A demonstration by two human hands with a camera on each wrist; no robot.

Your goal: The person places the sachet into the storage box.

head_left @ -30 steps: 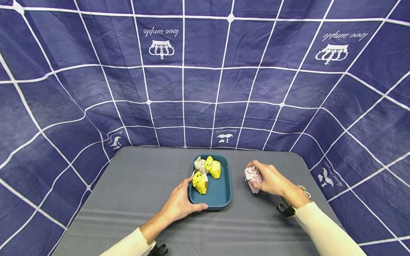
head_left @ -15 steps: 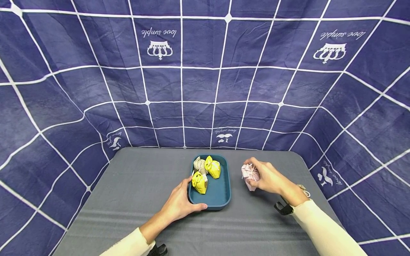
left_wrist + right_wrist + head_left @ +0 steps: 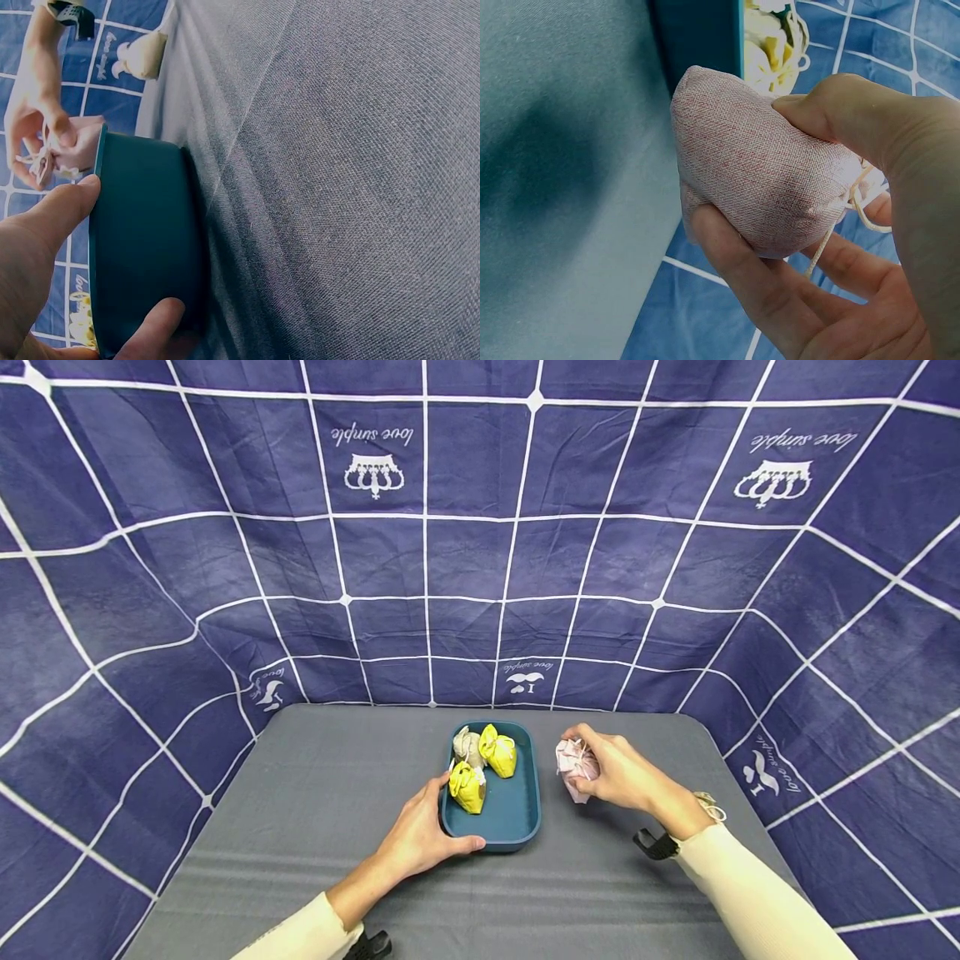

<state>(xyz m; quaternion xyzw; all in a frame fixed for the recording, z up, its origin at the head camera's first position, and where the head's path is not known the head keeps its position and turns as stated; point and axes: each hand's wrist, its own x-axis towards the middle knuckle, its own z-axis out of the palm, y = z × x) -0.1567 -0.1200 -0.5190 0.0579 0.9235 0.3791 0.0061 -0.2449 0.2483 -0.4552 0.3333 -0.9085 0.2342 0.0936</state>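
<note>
My right hand [image 3: 626, 772] grips a small pale pink drawstring pouch [image 3: 576, 762] just above the table, to the right of a dark teal tray [image 3: 504, 817]. In the right wrist view the pouch's woven cloth [image 3: 757, 157] is pinched between thumb and fingers, its cord trailing. My left hand [image 3: 417, 831] holds the tray by its near left corner, thumb on the rim. Inside the tray lie a yellow pouch [image 3: 468, 791] at the left wall, another yellow pouch [image 3: 500, 753] farther back, and a beige pouch [image 3: 467, 747] in the far left corner.
Partly hidden behind my right wrist, another beige pouch [image 3: 708, 802] with a cord sits on the grey table [image 3: 337, 760]. A blue curtain [image 3: 480, 560] with white grid lines stands around the table's back and sides.
My right hand has carried the pink pouch leftward and slightly away from me, closer to the tray. The left hand and tray keep their place.
</note>
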